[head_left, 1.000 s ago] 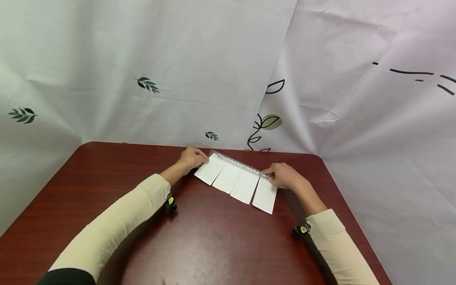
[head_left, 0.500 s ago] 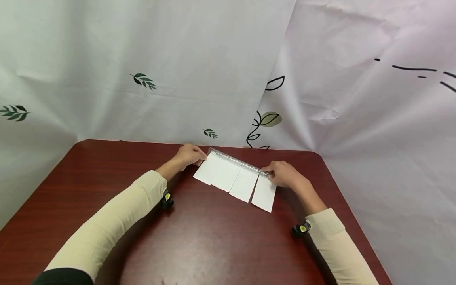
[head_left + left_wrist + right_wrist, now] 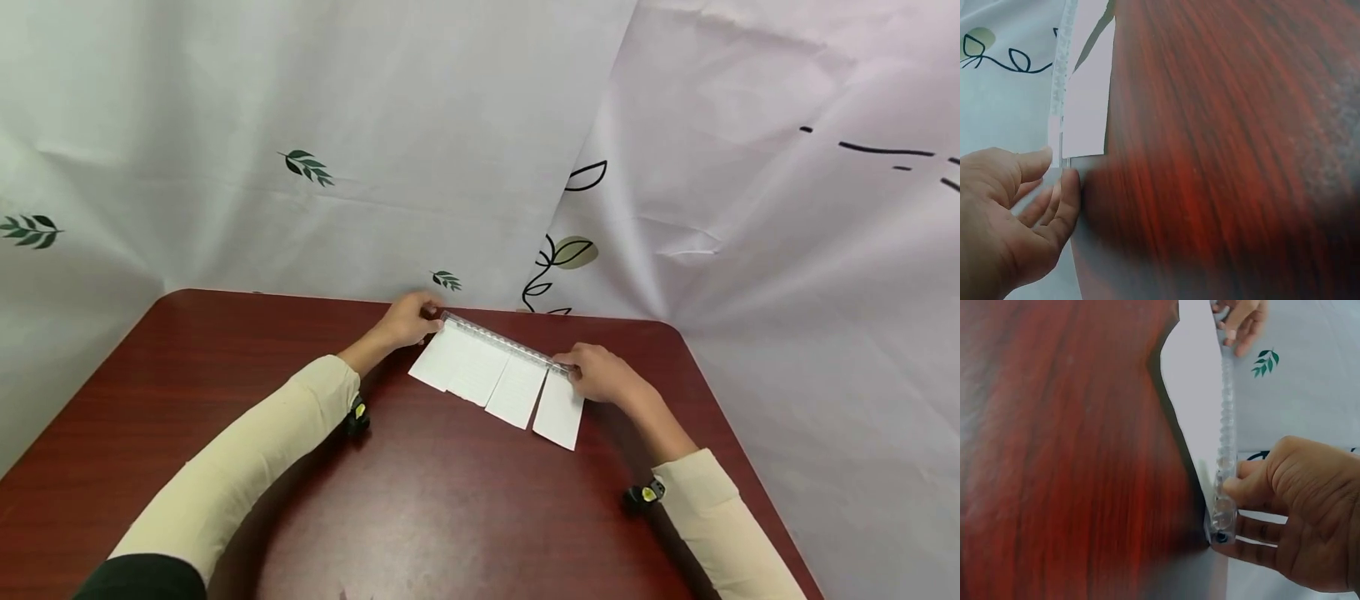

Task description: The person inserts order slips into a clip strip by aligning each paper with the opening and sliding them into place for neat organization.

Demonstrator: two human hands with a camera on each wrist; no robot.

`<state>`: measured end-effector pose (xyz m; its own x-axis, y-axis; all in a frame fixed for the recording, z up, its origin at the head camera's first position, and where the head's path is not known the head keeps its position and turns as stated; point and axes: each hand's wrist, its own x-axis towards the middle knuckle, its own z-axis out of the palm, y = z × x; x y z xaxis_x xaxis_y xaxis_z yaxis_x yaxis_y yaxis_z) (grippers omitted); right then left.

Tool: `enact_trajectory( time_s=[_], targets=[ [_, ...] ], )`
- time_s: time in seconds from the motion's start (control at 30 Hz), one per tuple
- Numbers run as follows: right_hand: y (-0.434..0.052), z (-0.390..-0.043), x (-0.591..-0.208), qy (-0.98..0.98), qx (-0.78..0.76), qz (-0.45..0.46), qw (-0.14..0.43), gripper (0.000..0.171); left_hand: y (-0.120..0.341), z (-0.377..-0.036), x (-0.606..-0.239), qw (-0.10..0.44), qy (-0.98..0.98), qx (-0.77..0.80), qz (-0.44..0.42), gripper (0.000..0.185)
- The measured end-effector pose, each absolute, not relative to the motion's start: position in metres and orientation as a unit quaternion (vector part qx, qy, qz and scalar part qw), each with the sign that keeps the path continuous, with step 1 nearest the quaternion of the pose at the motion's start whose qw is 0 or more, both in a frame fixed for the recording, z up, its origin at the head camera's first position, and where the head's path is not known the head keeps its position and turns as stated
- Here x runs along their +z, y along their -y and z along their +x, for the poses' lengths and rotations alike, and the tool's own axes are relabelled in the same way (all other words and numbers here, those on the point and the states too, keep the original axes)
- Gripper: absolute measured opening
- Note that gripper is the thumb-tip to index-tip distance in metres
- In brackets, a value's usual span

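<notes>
A long clear plastic strip [image 3: 498,339], ruler-like and patterned with round shapes, lies slantwise near the table's far edge. Several white paper slips [image 3: 517,392] are lined up side by side along it, their lower ends fanning toward the front. At its left end my left hand [image 3: 407,321] holds the strip's tip, with thumb and fingers on either side of it in the left wrist view. My right hand [image 3: 1310,506] pinches the other end, thumb on top and fingers beneath. The right wrist view shows the paper edge bowed up slightly from the table.
The dark red wooden table [image 3: 450,500] has rounded far corners. Behind it hangs a white cloth [image 3: 375,125] printed with leaves, meeting the table's back edge. A small black device [image 3: 357,417] sits at the left wrist and another black device [image 3: 642,496] at the right.
My left hand has shifted from the leftmost slip's edge up to the strip's end, its thumb and forefinger spreading. The right hand keeps its pinch; strip and slips stay nearly in place.
</notes>
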<state>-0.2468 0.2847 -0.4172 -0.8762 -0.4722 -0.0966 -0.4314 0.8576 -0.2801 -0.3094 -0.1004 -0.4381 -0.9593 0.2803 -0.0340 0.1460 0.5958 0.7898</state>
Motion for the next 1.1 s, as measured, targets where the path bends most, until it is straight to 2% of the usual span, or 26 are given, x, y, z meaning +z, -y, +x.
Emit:
enact_trajectory(
  time_s=[0.2, 0.33, 0.57, 0.67, 0.9, 1.1],
  targets=[
    [-0.314, -0.267, -0.446, -0.924, -0.198, -0.324, 0.040, 0.051, 0.091, -0.315, -0.436, 0.018, -0.901, 0.382, 0.204, 0.035],
    [-0.319, -0.266, -0.447, -0.917, -0.205, -0.342, 0.012, 0.048, 0.087, -0.318, -0.434, -0.004, -0.910, 0.340, 0.237, 0.035],
    [-0.304, -0.245, -0.419, -0.929, -0.192, -0.317, 0.022, 0.048, 0.088, -0.321, -0.432, 0.019, -0.922, 0.314, 0.226, 0.039],
    [-0.303, -0.246, -0.418, -0.927, -0.187, -0.323, 0.013, 0.049, 0.088, -0.322, -0.430, 0.014, -0.925, 0.309, 0.221, 0.039],
    [-0.337, -0.282, -0.473, -0.900, -0.210, -0.381, -0.017, 0.044, 0.082, -0.322, -0.430, 0.020, -0.928, 0.296, 0.225, 0.039],
    [-0.341, -0.283, -0.488, -0.908, -0.199, -0.369, -0.020, 0.045, 0.081, -0.319, -0.437, 0.031, -0.927, 0.296, 0.229, 0.041]
  ],
)
